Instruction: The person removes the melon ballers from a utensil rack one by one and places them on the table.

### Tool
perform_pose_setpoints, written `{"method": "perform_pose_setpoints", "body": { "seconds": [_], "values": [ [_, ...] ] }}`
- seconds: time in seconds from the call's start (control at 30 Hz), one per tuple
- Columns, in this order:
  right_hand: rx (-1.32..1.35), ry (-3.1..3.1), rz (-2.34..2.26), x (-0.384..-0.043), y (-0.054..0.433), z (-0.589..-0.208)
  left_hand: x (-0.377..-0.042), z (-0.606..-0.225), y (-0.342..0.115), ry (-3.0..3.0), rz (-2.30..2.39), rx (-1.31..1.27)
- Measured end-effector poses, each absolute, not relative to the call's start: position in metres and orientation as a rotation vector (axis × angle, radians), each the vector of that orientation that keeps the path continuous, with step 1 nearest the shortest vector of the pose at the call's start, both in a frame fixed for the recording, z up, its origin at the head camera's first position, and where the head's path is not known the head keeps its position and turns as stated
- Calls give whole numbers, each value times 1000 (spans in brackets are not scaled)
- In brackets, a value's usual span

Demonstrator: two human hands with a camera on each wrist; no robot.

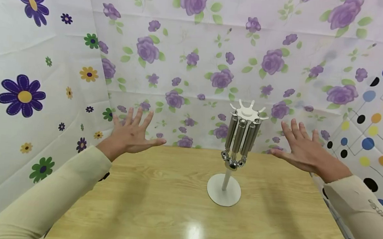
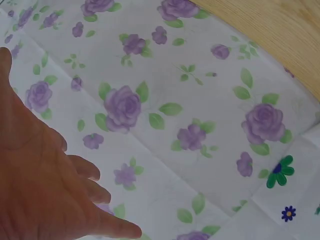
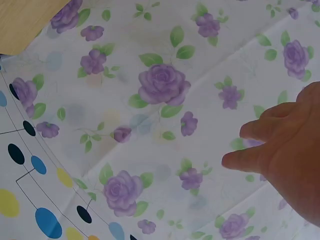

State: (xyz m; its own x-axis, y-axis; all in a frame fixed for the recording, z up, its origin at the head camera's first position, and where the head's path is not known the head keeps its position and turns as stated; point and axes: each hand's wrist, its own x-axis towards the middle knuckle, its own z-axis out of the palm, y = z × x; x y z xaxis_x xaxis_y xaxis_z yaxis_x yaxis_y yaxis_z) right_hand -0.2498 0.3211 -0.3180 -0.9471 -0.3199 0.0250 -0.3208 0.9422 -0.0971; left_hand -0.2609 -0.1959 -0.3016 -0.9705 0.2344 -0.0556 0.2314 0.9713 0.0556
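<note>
In the head view a white stand with a round base (image 1: pixel 217 198) rises from the wooden table. Its slotted top disc (image 1: pixel 246 112) carries several shiny metal utensils (image 1: pixel 239 137) that hang by their handles, rounded ends down. My left hand (image 1: pixel 131 135) is held up to the left of the stand, fingers spread, holding nothing. To the stand's right my right hand (image 1: pixel 303 148) is raised likewise, fingers straight and apart from it. The left wrist view shows the left hand (image 2: pixel 50 175) in front of flowered cloth; the right hand (image 3: pixel 285 150) appears in the right wrist view.
The light wooden table (image 1: pixel 160 205) reaches back to a cloth with purple roses (image 1: pixel 221 78). Cloth with daisies (image 1: pixel 23 96) closes the left side, dotted cloth (image 1: pixel 367 143) the right. A small dark object (image 1: pixel 104 176) shows at the table's left edge, mostly behind the left sleeve.
</note>
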Motion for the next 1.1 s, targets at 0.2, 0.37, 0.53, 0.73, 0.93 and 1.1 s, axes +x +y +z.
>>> {"method": "perform_pose_setpoints", "body": {
  "seconds": [0.2,0.37,0.53,0.73,0.93,1.1],
  "values": [
    [622,-3007,172,-252,324,-306,-268,-303,-176,3019,188,444],
    [741,-2930,283,-257,320,-294,-274,-305,-162,3005,290,520],
    [783,-2923,460,-260,314,-282,-278,-311,-148,3015,433,623],
    [793,-2829,595,-260,303,-270,-281,-315,-128,2936,738,671],
    [836,-2744,708,-260,286,-263,-282,-316,-102,2856,950,723],
    [881,-2687,784,-261,272,-258,-283,-316,-83,2847,1034,812]
  ]
}}
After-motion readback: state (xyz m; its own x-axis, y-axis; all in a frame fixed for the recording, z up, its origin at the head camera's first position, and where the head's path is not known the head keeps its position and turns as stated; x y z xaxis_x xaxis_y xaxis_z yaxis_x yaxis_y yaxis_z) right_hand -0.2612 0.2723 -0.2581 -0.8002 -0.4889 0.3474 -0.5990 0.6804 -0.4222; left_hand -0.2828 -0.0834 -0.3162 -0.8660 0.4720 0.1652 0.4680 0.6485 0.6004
